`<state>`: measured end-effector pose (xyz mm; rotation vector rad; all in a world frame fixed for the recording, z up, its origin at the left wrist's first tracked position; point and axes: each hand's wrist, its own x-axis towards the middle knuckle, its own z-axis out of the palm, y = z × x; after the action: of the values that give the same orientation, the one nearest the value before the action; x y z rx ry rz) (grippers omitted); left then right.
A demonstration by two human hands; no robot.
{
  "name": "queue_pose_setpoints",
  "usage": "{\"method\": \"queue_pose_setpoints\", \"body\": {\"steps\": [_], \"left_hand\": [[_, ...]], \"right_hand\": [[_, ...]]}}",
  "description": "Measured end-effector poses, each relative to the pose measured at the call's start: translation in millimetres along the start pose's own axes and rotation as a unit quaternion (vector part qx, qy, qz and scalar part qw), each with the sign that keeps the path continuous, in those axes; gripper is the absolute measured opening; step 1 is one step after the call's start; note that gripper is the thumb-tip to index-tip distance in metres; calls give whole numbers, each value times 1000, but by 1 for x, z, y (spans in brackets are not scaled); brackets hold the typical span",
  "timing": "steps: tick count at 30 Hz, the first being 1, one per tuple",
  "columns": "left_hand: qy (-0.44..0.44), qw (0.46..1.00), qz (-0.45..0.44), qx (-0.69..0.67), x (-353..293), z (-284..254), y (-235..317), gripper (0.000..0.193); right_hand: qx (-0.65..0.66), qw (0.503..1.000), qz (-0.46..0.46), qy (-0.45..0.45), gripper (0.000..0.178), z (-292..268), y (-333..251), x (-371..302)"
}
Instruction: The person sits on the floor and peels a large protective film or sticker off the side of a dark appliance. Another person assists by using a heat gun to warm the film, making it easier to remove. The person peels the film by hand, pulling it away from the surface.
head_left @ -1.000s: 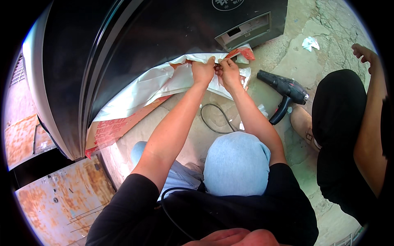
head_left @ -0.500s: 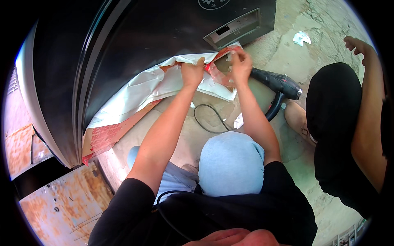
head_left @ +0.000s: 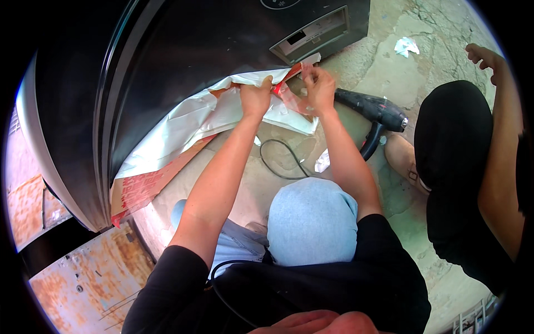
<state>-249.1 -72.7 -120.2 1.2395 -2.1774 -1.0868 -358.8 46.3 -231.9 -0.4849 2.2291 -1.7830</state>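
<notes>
A large black appliance-like cabinet (head_left: pixel 206 47) with a recessed panel (head_left: pixel 314 36) fills the upper left. Along its lower edge runs a crumpled white sheet (head_left: pixel 181 127), with red-printed brown cardboard (head_left: pixel 142 189) under it. My left hand (head_left: pixel 256 99) is closed on the sheet near the cabinet's edge, thumb uppermost. Just right of it, my right hand (head_left: pixel 321 92) pinches a strip of clear tape (head_left: pixel 290 100) with red on it; the tape runs down toward the sheet. My right fingertips are close to the cabinet's corner below the panel.
A black hair dryer (head_left: pixel 384 114) lies on the concrete floor right of my right forearm. A thin black cable (head_left: pixel 266 161) loops between my arms. Another person's knee (head_left: pixel 453 119) and hand (head_left: pixel 483 55) are at the right. White scraps (head_left: pixel 407 47) and rusty metal sheet (head_left: pixel 83 281) lie around.
My right hand has drawn slightly back from the cabinet's edge, its fingers curled tighter on the tape. My left hand keeps its hold on the sheet. The whole view has shifted slightly.
</notes>
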Motion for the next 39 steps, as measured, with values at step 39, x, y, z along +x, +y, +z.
{"method": "queue_pose_setpoints", "body": {"steps": [39], "left_hand": [[-28,999,23,9,-5,-3,11,29]], "right_hand": [[-26,986,-25,165,11,0,9,40]]}}
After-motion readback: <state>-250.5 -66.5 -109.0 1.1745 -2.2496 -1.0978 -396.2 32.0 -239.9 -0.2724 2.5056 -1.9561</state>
